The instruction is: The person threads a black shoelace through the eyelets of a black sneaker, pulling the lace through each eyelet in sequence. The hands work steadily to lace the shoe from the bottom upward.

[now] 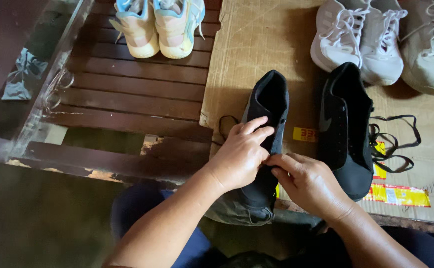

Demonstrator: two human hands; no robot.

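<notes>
The worktop (142, 94) is a bench of dark wooden slats with gaps between them, worn pale along its near edge. A flattened sheet of cardboard (256, 44) covers its right part, with yellow-and-red tape (398, 194) stuck near the near right corner. Left of the bench runs a clear rail, and beyond it a dim floor with a crumpled blue-grey scrap (22, 74).

At the far right edge stands a pair of white trainers (361, 39) with a grey one (430, 54) beside them. At the far edge of the slats stands a pastel pair (159, 25). On the cardboard's near part lie two black shoes: the right one (346, 129) rests flat, its black lace (393, 141) pulled out and looped beside it. The left shoe (269, 104) hangs over the near edge, toe towards the person.

Left hand (239, 156) presses on that shoe's opening, fingers curled over it. Right hand (309, 181) pinches its edge, grip clenched on the shoe.
</notes>
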